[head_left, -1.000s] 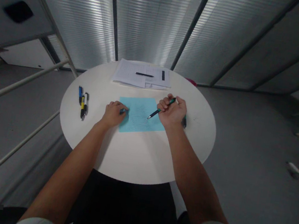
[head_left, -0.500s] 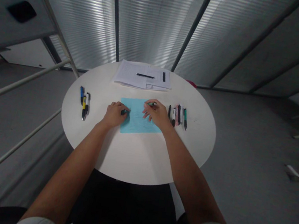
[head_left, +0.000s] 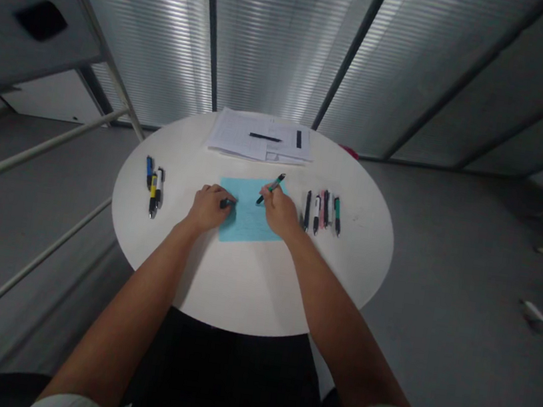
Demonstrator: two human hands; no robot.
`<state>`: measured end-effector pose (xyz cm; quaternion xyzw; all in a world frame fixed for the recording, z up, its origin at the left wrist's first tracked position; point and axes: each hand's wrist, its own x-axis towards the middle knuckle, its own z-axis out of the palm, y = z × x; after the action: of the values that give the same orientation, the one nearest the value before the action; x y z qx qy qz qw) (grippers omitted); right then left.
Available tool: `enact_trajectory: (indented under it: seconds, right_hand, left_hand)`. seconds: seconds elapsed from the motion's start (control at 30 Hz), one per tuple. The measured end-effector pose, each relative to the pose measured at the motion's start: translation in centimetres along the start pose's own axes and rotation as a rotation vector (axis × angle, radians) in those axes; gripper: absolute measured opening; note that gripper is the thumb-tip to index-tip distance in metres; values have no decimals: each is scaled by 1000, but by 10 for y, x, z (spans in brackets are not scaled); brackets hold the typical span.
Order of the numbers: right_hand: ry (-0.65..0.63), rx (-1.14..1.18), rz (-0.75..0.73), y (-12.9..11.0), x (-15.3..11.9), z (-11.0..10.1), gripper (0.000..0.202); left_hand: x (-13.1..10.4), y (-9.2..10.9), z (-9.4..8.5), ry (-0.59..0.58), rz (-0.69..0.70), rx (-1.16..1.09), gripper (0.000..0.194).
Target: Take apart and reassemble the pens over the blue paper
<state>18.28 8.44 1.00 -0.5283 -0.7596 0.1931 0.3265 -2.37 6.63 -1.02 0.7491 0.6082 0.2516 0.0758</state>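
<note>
A light-blue sheet of paper (head_left: 248,224) with faint marks lies in the middle of the round white table. My left hand (head_left: 207,209) rests over its left edge, fingers closed on a small black object (head_left: 226,203) whose kind I cannot make out. In my right hand (head_left: 281,213) is a green-and-black pen (head_left: 274,185), slanted, its dark lower end down at the sheet. Whether that end touches the paper I cannot tell.
Left on the table (head_left: 243,294) lie a blue pen (head_left: 148,171), a yellow-and-black pen (head_left: 153,193) and a white-and-black pen (head_left: 159,186). Several pens, among them a green one (head_left: 337,216), lie right. Behind is a paper stack (head_left: 235,134) with a black pen (head_left: 265,137) on top.
My right hand has shifted slightly left and turned, and the pen has swung from nearly flat to slanting with its lower end toward the paper. My left hand stays put.
</note>
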Motion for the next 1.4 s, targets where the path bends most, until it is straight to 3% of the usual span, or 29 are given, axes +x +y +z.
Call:
enact_trajectory:
  seconds: [0.27,0.4,0.53,0.63,0.9,1.03,1.13,1.27,1.4]
  right_hand:
    - [281,746,-11,0,9,-28,17]
    - [203,1057,173,-2,8,-39,12]
    - [27,1031,325,-1,6,-49,43]
    - [-17,966,367,1,8,-53,58]
    - [4,968,356,4,12,-54,55]
    - [128,798,394,17,14,-43,51]
    - [207,388,351,31,14,-37,64]
    - [190,-165,145,43,11,-36,51]
    - [121,-386,149,50,8,-35,42]
  left_hand:
    - [0,-2,2,-7,5,-5,30]
    - [0,-2,2,-2,9,-3,30]
    - [0,-1,1,-1,8,0,30]
    - [0,-1,1,-10,-10,3,30]
    - [0,-2,2,6,2,-1,29]
    - [1,-1,1,0,-1,5,30]
    - [0,0,0,1,-2,-1,30]
    - [0,0,0,-3,-6,-2,29]
    - [0,-1,1,-4,-2,0,29]
